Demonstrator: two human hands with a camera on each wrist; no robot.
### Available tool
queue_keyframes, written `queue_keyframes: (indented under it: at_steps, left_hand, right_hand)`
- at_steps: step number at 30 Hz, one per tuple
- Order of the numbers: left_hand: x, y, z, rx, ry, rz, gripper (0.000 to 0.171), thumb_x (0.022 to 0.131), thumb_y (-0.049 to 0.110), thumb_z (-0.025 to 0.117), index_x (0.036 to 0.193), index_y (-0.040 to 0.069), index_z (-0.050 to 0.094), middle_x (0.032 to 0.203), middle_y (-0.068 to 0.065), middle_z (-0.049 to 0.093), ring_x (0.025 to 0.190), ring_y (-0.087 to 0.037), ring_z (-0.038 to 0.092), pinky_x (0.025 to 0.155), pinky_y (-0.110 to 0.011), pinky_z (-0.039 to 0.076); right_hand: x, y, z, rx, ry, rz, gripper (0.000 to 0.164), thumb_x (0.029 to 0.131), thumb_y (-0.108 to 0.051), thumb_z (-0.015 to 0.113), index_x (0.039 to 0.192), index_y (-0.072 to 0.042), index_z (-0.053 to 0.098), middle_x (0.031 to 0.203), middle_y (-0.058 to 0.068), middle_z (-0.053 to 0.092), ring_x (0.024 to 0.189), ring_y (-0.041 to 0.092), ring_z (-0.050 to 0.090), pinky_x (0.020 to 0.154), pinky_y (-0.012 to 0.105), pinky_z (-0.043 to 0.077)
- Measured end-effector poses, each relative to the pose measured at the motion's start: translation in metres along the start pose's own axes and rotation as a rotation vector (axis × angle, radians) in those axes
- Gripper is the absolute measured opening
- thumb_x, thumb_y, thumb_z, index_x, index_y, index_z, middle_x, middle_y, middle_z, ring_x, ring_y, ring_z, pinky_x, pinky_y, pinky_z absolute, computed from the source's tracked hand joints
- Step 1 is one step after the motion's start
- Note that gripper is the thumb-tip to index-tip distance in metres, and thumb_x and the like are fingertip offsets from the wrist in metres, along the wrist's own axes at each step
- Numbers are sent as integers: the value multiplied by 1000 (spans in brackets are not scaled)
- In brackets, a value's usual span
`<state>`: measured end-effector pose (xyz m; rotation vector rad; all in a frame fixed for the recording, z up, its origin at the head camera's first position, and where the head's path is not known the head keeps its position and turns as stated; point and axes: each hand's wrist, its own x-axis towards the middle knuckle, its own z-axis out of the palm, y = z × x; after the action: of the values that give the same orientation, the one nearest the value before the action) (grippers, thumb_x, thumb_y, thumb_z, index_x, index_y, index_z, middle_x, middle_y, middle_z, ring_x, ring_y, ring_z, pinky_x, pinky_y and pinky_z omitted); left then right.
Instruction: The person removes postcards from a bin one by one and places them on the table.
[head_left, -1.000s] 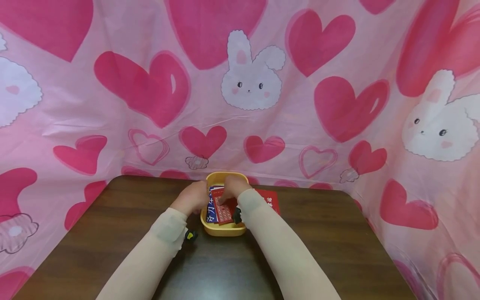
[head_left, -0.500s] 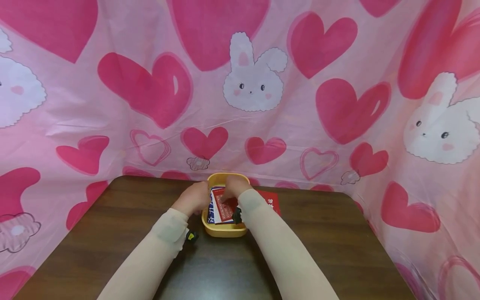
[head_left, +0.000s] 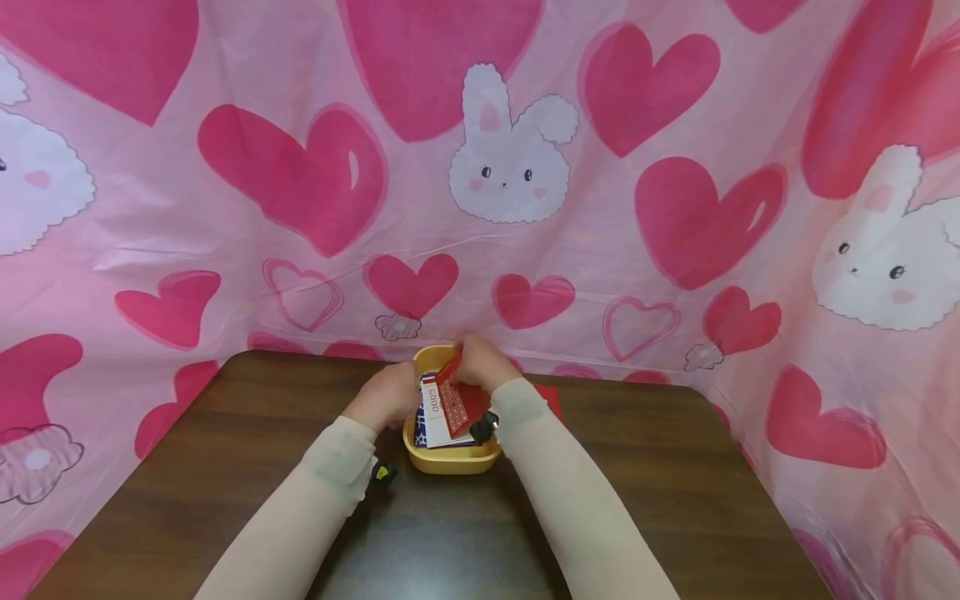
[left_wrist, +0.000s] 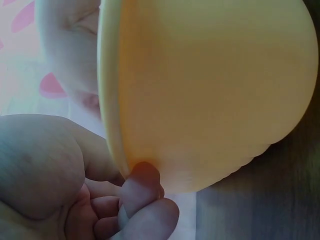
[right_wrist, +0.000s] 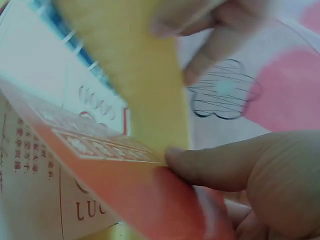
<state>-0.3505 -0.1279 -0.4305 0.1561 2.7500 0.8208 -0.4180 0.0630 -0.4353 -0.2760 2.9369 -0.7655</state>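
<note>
A yellow plastic basin (head_left: pixel 450 467) stands at the table's back edge and holds several printed cards. My left hand (head_left: pixel 386 398) grips the basin's left rim, with its fingers around the outer wall in the left wrist view. Between thumb and fingers, my right hand (head_left: pixel 482 364) pinches a red card (right_wrist: pixel 125 192) with white printed characters. That card tilts up over the basin. Beneath it lies a white card (head_left: pixel 432 412) reading "GOOD", and a blue card (head_left: pixel 420 427) with white characters sticks out on the left.
Another red card (head_left: pixel 551 398) lies on the brown table (head_left: pixel 637 467), just right of the basin and partly behind the right wrist. A pink curtain (head_left: pixel 517 242) with hearts and rabbits hangs directly behind the table's back edge.
My right hand has risen toward the back right, lifting and tilting the red card, which uncovers the white card's "GOOD" lettering. The left hand keeps its hold on the rim.
</note>
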Motion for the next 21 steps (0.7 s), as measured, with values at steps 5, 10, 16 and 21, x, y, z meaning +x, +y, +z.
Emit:
queue_keyframes:
  at_steps: [5,10,16,21]
  left_hand:
    - [1,2,0,12,-12,-15,41,102,5,71,141,-3,61,107,-19,72,68,-29,74,52,-35,63]
    - [1,4,-1,28,-23,-18,41,103,6,74,141,-3,60,107,-19,72,69,-28,74,52,-34,63]
    - [1,1,1,-20,-19,2,41,104,8,74,142,0,62,108,-17,72,71,-28,73,53,-34,62]
    - [-2,-7,5,-114,-14,3,51,105,20,77,152,8,61,117,-14,74,82,-29,73,59,-36,65]
  right_hand:
    - [-23,10,-23,203,14,-4,61,93,-16,92,148,-6,68,139,16,75,120,32,73,109,47,65]
    - [-36,37,-43,335,23,50,60,97,-23,90,151,-13,66,138,15,77,113,30,77,102,47,68]
    - [-44,76,-63,508,66,85,65,100,-23,87,157,-10,60,127,17,76,97,23,76,88,37,67]
    - [-53,108,-71,639,79,97,52,105,-15,80,151,-3,61,118,18,77,89,20,76,79,33,66]
